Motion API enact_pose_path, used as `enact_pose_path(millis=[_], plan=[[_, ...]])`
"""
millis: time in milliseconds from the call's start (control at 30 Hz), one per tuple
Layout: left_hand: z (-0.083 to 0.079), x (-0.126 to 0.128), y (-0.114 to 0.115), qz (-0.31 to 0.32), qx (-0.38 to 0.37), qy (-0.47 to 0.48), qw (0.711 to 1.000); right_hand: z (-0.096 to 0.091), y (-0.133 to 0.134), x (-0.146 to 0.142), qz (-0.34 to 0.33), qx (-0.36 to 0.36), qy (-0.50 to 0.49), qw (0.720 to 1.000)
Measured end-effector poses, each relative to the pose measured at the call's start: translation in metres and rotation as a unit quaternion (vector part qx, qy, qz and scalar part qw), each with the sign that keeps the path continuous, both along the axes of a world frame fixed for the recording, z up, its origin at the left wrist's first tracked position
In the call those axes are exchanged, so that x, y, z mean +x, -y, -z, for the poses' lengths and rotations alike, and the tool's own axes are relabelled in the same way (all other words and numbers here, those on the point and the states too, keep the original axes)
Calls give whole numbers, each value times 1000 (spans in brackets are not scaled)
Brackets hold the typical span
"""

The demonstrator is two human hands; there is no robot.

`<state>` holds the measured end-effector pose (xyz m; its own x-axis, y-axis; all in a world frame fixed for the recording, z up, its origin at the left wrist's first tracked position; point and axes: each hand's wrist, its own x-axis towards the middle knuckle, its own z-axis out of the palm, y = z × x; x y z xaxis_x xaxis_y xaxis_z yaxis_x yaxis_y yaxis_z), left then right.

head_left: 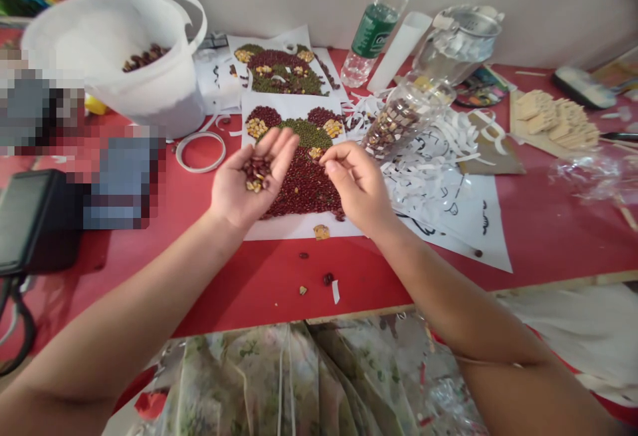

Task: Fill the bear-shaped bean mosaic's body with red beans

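Observation:
My left hand [244, 180], palm up and cupped, holds a small heap of dark red beans and yellow corn kernels [256, 173]. The thumb and forefinger of my right hand [356, 183] are pinched together over the right part of a bean picture [309, 183]; whatever is between the fingertips is too small to make out. Red beans, green mung beans and corn kernels cover this picture on white paper, forming a head with round ears. Close to my right fingertips lies a patch of corn kernels [316, 153]. My left hand hides part of the picture's left side.
Behind stands a second bean picture [284, 70]. A white bucket [114, 90] with beans is at left, beside a tape ring [201, 169]. At right are a tipped plastic bottle of beans [391, 123], paper strips [423, 170] and a green-labelled bottle [373, 30]. Loose beans [327, 279] lie in front.

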<state>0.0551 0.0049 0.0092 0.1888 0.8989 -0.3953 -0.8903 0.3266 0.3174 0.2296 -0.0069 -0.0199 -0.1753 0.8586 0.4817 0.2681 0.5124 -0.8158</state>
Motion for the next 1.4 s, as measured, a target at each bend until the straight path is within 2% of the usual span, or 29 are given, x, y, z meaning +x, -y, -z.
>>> enact_pose_path(millis=[100, 167, 333, 600, 700, 767, 867, 967, 1100, 1233, 1300, 1400], plan=[[2, -24, -14, -31, 54, -20, 998, 11, 4, 2, -92, -136, -11, 986], [4, -37, -19, -29, 71, -42, 996, 18, 7, 5, -124, -179, -4, 976], [9, -50, -19, -51, 61, -71, 994, 27, 10, 12, -112, -182, -19, 977], [9, -49, -17, -48, 47, -77, 995, 22, 7, 26, -131, -167, 46, 976], [8, -48, -17, -53, 34, -75, 995, 22, 4, 33, -137, -195, 28, 971], [8, -46, -16, -48, 27, -70, 996, 20, 0, 35, -148, -250, -9, 957], [10, -44, -15, -31, 27, -68, 997, 13, -10, 34, -157, -353, -78, 919], [13, -44, -16, -15, 20, -61, 998, 2, -21, 26, -151, -402, -119, 895], [17, -45, -19, -30, 25, -53, 998, -4, -25, 2, -164, -404, -161, 886], [14, -45, -18, -36, 30, -56, 997, 4, -20, -23, -207, -379, -143, 890], [13, -45, -18, -37, 26, -59, 997, 6, -19, -28, -222, -364, -115, 897], [16, -46, -20, -43, 20, -65, 997, 4, -22, -25, -230, -372, -113, 892]])
